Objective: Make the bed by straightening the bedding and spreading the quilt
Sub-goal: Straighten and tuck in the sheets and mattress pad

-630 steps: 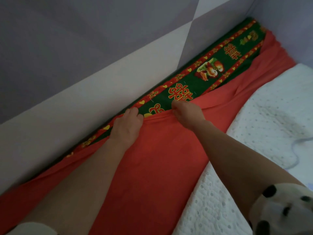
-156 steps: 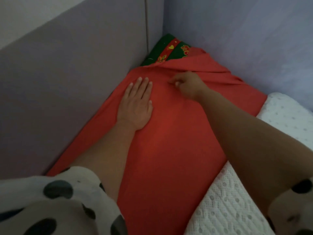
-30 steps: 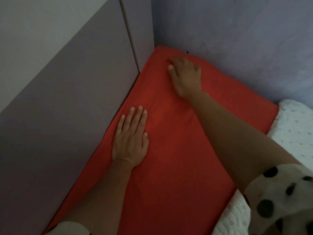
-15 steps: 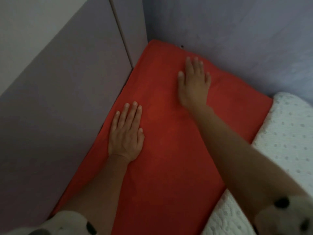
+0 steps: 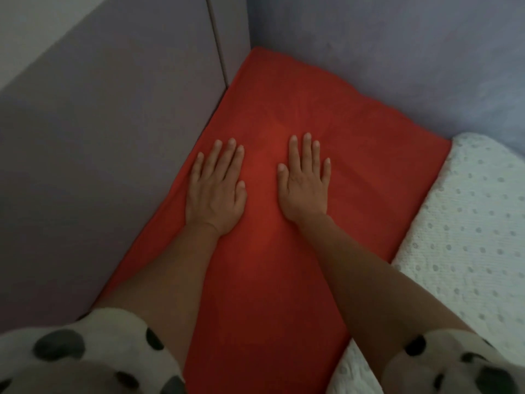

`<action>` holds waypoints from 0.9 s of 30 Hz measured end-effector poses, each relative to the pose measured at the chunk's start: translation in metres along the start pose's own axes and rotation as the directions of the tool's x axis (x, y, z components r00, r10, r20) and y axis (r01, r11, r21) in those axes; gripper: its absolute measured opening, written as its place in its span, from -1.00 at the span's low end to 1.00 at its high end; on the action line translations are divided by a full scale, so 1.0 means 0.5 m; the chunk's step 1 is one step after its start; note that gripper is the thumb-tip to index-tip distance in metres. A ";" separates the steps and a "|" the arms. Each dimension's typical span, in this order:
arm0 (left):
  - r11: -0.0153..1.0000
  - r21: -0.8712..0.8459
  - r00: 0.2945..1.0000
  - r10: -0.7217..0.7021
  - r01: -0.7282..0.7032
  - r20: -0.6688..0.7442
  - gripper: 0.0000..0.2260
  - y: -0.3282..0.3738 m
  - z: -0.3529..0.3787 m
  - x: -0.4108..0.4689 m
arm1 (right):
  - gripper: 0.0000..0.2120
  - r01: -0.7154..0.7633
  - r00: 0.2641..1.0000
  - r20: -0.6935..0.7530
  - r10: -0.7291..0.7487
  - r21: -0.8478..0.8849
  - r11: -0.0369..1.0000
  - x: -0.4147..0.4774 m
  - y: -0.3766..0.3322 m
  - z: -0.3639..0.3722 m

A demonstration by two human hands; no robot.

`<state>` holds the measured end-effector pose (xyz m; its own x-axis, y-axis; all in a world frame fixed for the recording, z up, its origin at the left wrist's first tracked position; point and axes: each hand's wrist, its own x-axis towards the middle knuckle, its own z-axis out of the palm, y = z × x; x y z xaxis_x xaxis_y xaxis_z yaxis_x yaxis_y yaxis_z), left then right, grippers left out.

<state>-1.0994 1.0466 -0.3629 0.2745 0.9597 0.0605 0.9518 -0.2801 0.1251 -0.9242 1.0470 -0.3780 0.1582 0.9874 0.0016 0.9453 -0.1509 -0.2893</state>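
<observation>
Right hand [image 5: 304,184] has drawn back beside left hand [image 5: 216,191] on red sheet [image 5: 355,172].

Red sheet [image 5: 355,166] cut by bottom edge; white cover [image 5: 468,237] cropped right; sleeves [image 5: 85,359] blurred.

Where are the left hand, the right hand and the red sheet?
left hand [image 5: 214,194]: head view, back of hand
right hand [image 5: 304,190]: head view, back of hand
red sheet [image 5: 375,155]: head view, bare part
</observation>
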 end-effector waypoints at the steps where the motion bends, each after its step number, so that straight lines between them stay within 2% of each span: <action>1: 1.000 -0.013 1.000 0.005 -0.005 0.008 -0.41 -0.001 -0.003 0.001 | -0.45 0.001 1.000 0.010 -0.002 0.010 1.000 0.005 0.002 -0.001; 6: 0.995 -0.090 0.994 0.058 -0.050 0.090 -0.38 -0.023 -0.033 -0.009 | -0.45 -0.007 0.988 0.155 -0.008 0.096 0.995 0.020 0.010 -0.021; 10: 0.995 -0.063 0.985 -0.060 0.071 0.159 -0.38 -0.028 -0.060 -0.082 | -0.46 -0.026 0.940 0.341 -0.030 0.160 0.987 0.029 0.010 -0.085; 12: 0.997 -0.003 0.979 -0.077 0.079 0.188 -0.41 -0.028 -0.068 -0.129 | -0.49 -0.039 0.930 0.366 -0.045 0.220 0.975 0.012 0.013 -0.119; 16: 0.999 -0.034 0.988 -0.022 0.027 0.155 -0.46 0.023 -0.092 -0.219 | -0.57 -0.067 0.983 0.181 0.024 0.236 0.969 -0.103 0.045 -0.173; 20: 0.957 -0.179 0.949 0.259 -0.228 0.180 -0.40 0.151 -0.100 -0.313 | -0.67 -0.155 0.988 0.036 0.152 0.135 0.979 -0.233 0.106 -0.208; 23: 0.915 -0.258 0.898 0.370 -0.309 0.237 -0.38 0.240 -0.090 -0.373 | -0.72 -0.249 0.967 -0.025 0.252 0.089 0.964 -0.322 0.159 -0.229; 27: 0.885 -0.354 0.880 0.402 -0.302 0.253 -0.39 0.327 -0.063 -0.413 | -0.58 -0.333 0.943 -0.032 0.332 -0.076 0.940 -0.436 0.243 -0.220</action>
<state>-1.0046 0.8020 -0.3239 0.6586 0.7380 -0.1471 0.7110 -0.5462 0.4428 -0.8127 0.8085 -0.3084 0.4721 0.8793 -0.0637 0.8571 -0.4747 -0.2001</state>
